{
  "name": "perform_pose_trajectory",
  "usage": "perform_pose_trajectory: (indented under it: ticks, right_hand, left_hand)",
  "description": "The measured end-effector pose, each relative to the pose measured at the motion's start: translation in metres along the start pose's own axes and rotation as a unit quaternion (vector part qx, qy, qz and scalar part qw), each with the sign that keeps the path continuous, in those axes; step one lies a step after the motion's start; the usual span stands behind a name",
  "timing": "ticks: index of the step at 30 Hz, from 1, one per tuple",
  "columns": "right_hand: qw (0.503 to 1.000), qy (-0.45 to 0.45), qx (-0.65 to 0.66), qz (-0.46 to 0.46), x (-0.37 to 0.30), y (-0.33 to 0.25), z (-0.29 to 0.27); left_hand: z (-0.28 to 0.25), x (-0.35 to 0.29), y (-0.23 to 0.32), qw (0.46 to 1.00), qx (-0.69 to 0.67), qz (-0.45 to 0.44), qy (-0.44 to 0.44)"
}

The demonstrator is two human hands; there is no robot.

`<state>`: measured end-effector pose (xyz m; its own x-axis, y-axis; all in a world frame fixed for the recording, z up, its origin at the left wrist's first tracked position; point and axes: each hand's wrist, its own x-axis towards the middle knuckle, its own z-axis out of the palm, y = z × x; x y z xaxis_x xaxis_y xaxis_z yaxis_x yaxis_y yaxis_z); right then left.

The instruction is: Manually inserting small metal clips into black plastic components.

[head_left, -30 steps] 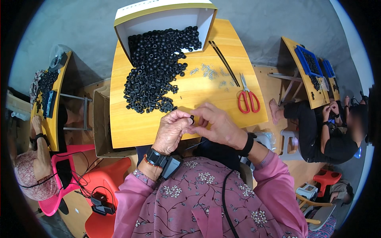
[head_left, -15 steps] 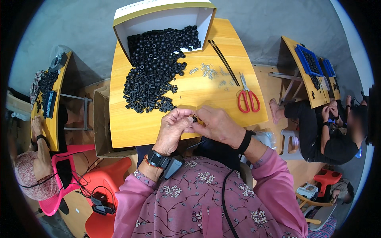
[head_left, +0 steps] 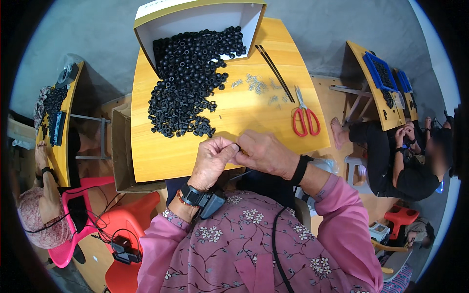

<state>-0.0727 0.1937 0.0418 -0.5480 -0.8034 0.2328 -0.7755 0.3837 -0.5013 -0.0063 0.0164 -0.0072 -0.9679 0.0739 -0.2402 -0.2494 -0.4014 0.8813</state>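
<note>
My left hand [head_left: 211, 161] and my right hand [head_left: 267, 154] meet over the near edge of the yellow table, both with fingers pinched together. Between the fingertips shows a bit of a small black plastic part [head_left: 238, 148], mostly covered, so I cannot make out its exact shape. Beyond my left hand lies a heap of small black ring-like plastic parts [head_left: 168, 115]. It runs back to rounder black cap-like parts [head_left: 195, 53] spilling from a white-lined cardboard box [head_left: 205, 20] tipped on its side. Scissors with red handles [head_left: 306, 117] rest beyond my right hand.
Two thin black sticks [head_left: 276, 73] lie beside scattered small silvery metal pieces [head_left: 256, 84]. An open brown carton [head_left: 122, 151] stands on the floor left of the table. Other people sit at tables on both sides; blue trays [head_left: 380, 73] of black parts are at the right.
My hands have drawn closer together, and the fingers now cover more of the black part. The whole view has shifted slightly; the things on the table look unchanged.
</note>
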Motion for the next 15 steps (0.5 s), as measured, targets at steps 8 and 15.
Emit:
perform_pose_trajectory:
  ticks: [8, 15]
  right_hand:
    - [0.999, -0.027, -0.033, -0.031, -0.0032, 0.0021, 0.0045]
    - [0.999, 0.029, -0.004, -0.017, -0.0029, 0.005, 0.0073]
  left_hand:
    - [0.0013, -0.0024, -0.0032, 1.0, 0.015, 0.015, 0.011]
    - [-0.0024, -0.0006, -0.0035, 0.999, -0.031, 0.012, -0.012]
